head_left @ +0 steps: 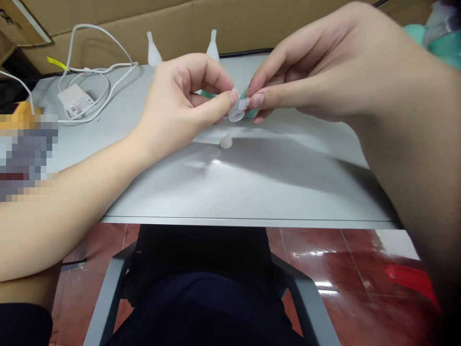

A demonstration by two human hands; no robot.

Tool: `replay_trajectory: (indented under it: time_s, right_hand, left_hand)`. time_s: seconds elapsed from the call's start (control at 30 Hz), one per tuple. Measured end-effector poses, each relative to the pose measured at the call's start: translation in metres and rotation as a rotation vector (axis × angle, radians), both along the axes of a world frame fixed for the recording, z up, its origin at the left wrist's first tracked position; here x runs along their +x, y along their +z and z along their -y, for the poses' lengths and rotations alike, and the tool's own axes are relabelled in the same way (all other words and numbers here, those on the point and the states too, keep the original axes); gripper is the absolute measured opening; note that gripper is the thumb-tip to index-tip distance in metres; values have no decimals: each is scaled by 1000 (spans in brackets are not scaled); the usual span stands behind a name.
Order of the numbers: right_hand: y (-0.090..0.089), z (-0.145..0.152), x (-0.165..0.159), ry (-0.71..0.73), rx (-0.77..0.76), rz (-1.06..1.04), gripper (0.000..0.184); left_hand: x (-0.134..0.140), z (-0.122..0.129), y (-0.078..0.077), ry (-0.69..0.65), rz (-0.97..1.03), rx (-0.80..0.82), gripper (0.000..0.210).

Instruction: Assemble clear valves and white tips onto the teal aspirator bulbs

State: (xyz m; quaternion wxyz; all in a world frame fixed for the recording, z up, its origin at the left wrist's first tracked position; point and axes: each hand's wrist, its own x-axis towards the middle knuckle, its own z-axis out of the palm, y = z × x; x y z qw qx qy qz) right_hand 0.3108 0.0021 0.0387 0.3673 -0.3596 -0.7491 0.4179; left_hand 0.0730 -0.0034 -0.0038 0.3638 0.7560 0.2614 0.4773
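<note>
the left hand (pixel 176 103) reaches in from the lower left, forearm slanting over the surface (pixel 162 192), its thumb and forefinger pinching a clear plastic cup (pixel 236 115) – the other fingers curl in behind. the right hand (pixel 334 72) comes from the right, wrist high and arched, thumb and fingertips closed on a small nozzle (pixel 244 103) at the cup's side. the cup sits between both hands, held above the surface – near a small white cone (pixel 226 141) standing there.
</note>
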Motion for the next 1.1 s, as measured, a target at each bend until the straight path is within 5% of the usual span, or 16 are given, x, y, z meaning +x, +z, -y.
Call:
replay_trajectory:
  time_s: [0.27,0.5,0.63,0.9,1.1]
  right_hand:
    - [-1,3,1,-15,-3,-13,26]
    - [0,5,-7,-19,-49,-31,32]
    - [0,3,-9,-19,-75,-61,32]
    - [-14,-11,-6,165,-212,-246,63]
    - [-18,-16,-5,224,-252,-296,58]
  left_hand:
    - [-1,14,11,-8,9,-14,68]
    - [-16,-18,-14,44,20,-3,46]
    - [-15,-15,-21,19,30,-8,47]
    - [2,21,10,-93,81,-6,64]
    - [3,28,26,-136,118,13,60]
